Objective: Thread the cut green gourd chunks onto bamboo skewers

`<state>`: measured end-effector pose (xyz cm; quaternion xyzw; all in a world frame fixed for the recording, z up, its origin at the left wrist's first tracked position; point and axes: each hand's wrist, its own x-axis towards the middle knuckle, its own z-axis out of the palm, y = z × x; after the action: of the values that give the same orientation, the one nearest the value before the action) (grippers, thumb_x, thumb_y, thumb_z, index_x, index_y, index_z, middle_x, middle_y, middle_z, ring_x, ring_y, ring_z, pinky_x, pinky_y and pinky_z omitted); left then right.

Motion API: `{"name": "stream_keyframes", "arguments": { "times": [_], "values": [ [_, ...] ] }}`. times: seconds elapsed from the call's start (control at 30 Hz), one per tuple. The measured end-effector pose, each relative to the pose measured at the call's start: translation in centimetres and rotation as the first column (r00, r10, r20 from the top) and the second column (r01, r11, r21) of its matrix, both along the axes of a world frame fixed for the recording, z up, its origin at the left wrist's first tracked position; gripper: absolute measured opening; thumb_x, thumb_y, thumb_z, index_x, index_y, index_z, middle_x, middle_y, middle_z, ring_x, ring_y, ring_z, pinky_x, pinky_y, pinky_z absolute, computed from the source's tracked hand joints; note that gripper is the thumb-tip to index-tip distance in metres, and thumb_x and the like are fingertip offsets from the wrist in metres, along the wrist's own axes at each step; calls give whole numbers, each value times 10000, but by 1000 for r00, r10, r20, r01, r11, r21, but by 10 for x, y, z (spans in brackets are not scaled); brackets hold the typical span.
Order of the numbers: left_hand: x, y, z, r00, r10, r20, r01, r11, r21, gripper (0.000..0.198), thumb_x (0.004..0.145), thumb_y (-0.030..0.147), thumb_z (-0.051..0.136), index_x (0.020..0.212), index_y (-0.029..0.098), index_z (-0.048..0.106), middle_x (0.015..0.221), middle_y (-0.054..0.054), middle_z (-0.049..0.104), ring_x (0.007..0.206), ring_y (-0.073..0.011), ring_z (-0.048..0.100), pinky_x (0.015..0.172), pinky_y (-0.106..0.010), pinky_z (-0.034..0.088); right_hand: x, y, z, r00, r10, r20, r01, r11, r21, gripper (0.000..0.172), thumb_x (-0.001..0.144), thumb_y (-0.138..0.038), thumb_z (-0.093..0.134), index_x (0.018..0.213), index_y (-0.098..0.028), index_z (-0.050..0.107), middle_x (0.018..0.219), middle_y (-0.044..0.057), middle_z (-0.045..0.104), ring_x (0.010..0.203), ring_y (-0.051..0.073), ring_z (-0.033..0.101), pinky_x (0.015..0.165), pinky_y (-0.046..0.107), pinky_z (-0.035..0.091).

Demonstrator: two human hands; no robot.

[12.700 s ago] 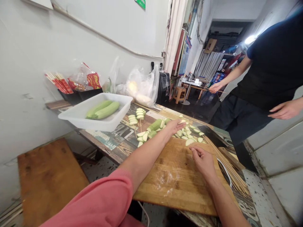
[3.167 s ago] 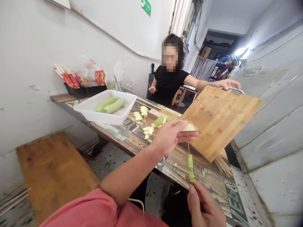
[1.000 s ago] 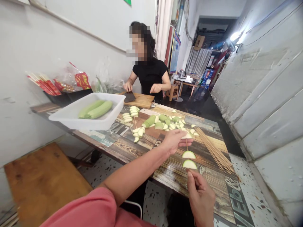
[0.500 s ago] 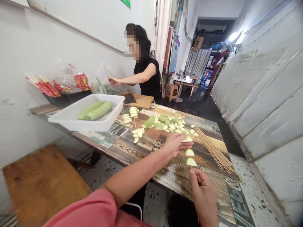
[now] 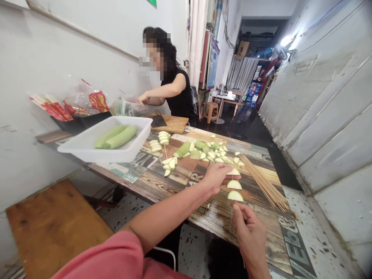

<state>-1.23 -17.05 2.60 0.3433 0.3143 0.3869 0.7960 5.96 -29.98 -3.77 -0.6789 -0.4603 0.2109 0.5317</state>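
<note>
Drawn closer to the two nearer squash slices, the third slice, pinched in the half-extended left hand, seems threaded further along the skewer, which the right hand grips in curled fingers over the near edge of the table.

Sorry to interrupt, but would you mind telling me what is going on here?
The person's right hand holds a skewer bearing two zucchini slices, while the left hand holds a third slice at its far end. More cut pieces lie on the table near loose sticks. Opposite, a co-worker's hand is at a plastic bag.
</note>
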Motion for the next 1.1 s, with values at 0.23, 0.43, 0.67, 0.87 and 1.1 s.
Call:
{"name": "stream_keyframes", "arguments": {
  "times": [0.23,0.43,0.67,0.87,1.1],
  "values": [
    [0,-5,7,999,-5,-40,7,999,36,105,741,120,568,648,114,520,620,-67,615,645,-196,653,493,-251,503,-1,1,-2,959,-112,262,80,989,127,277,828,-394,482,838,-167,640,677,16,629,579,128,551,566,216,399],
    [3,-10,2,999,-31,-32,33,997,72,116,735,175,603,666,114,532,643,-70,630,624,-192,646,515,-271,508,-3,-1,-3,946,-119,300,85,988,125,287,839,-398,460,828,-174,639,643,6,622,538,122,535,544,208,401],
    [-7,58,-5,931,91,-352,42,935,353,329,821,400,507,1016,151,596,1020,-114,648,905,-194,623,796,-326,482,42,16,10,961,-9,277,12,1000,-9,342,798,-451,470,832,-159,644,678,42,638,646,175,585,579,234,431],
    [2,167,-22,504,489,-712,511,495,702,441,852,394,414,1206,165,542,1310,-100,475,1231,-250,385,1026,-345,256,101,48,12,996,-46,81,55,992,-110,367,705,-500,546,768,-148,626,432,-46,437,397,108,370,409,233,285],
    [45,242,-43,282,415,-865,774,435,460,588,811,541,417,1301,217,448,1392,-118,362,1252,-287,343,1012,-371,244,111,66,4,987,-41,-153,19,989,-146,411,646,-501,593,815,-130,645,402,-65,394,354,87,297,366,223,194]
  ]
}}
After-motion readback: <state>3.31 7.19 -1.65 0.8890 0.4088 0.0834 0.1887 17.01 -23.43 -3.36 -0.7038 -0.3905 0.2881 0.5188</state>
